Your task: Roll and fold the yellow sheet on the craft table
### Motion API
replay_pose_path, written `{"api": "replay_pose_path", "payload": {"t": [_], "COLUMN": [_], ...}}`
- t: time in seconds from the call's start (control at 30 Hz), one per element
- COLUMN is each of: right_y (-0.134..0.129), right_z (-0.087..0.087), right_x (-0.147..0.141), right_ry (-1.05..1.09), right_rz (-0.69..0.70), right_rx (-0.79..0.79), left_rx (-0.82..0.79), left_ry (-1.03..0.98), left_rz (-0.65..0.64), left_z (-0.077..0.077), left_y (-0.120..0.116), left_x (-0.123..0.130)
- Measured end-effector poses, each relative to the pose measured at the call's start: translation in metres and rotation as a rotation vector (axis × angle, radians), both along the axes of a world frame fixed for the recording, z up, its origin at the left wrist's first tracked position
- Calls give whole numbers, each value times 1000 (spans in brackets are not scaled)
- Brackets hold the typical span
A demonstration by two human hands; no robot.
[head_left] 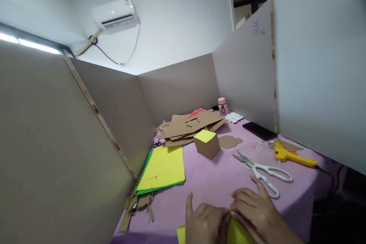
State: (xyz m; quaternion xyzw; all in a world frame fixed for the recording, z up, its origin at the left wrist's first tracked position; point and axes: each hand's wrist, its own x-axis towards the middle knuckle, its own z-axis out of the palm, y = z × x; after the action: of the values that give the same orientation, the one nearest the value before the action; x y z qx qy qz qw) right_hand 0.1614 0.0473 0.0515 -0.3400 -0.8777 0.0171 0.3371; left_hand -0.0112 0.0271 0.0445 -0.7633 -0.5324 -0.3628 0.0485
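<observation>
Both hands are close together at the bottom edge of the view, gripping a yellow sheet of paper (238, 233). My left hand (204, 223) has its fingers curled on the paper, with one finger sticking up. My right hand (254, 213) pinches the same sheet beside it, one finger raised. The paper's lower part is cut off by the frame. Just beyond my right hand lie open scissors (260, 169) with white handles. Farther off stands a small cardboard box (207, 148) with a yellow top (204, 135).
Yellow sheets (162, 167) over green ones lie left, near cardboard scraps (140, 202). Cut cardboard (197, 124) is piled at the back. A yellow glue gun (294, 156), black phone (259, 130), markers (234, 117) and pink bottle (222, 106) are on the right. Partitions enclose the table.
</observation>
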Motion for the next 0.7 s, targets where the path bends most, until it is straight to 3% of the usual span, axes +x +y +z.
{"api": "replay_pose_path", "payload": {"t": [0.13, 0.37, 0.47, 0.57, 0.63, 0.7], "right_y": [1, 7, 16, 23, 24, 20], "right_z": [0, 9, -1, -27, -48, -64], "right_x": [0, 11, 25, 27, 14, -5], "right_ry": [32, 152, 423, 781, 1004, 1175], "right_rz": [16, -81, -191, -237, -118, 113], "right_rx": [-13, -118, -172, -368, -591, -825], "left_rx": [-233, -347, -468, -576, -616, -608], "left_ry": [43, -139, -401, -838, -1115, -1313], "left_rz": [-97, -34, -33, -58, -76, -80], "left_z": [5, 12, 11, 8, 4, -1], "left_y": [2, -1, 1, 2, 3, 3], "left_x": [-10, -21, -27, -28, -25, -19]}}
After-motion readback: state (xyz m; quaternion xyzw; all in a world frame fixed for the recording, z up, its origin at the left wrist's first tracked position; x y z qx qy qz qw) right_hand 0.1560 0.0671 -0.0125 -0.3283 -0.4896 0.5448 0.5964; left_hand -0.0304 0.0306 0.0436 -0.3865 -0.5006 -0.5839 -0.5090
